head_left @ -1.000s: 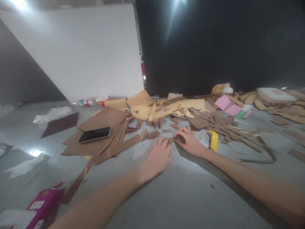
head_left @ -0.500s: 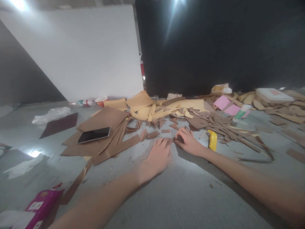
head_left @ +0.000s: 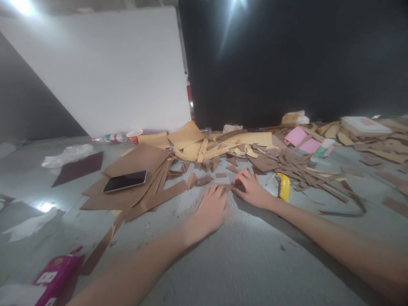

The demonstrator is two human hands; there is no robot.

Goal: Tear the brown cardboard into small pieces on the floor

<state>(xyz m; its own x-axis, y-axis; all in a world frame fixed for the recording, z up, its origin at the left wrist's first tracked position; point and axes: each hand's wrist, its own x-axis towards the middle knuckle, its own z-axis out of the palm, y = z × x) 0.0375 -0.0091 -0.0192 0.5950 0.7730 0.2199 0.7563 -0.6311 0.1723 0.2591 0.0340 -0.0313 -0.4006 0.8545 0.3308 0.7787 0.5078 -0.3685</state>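
Note:
My left hand [head_left: 213, 206] lies palm down on the grey floor [head_left: 242, 259], fingers stretched out and close together, their tips at a small brown cardboard piece [head_left: 228, 187]. My right hand [head_left: 251, 188] rests just to the right with fingers curled over a small dark brown cardboard scrap [head_left: 241, 185]. The two hands almost touch. A yellow-handled cutter [head_left: 284, 186] lies on the floor right beside my right wrist. Small triangular cardboard offcuts [head_left: 204, 180] are scattered just beyond my fingers.
A black phone [head_left: 125, 181] lies on large brown cardboard sheets [head_left: 140, 163] at left. Heaps of tan and brown strips [head_left: 296, 168], pink paper [head_left: 301, 140] and a glue tube [head_left: 320, 151] spread to the right. A magenta box [head_left: 52, 278] sits at lower left; white [head_left: 105, 68] and black [head_left: 287, 59] boards stand behind.
None in the hands; only the view has drifted slightly, shifting everything a little to the left.

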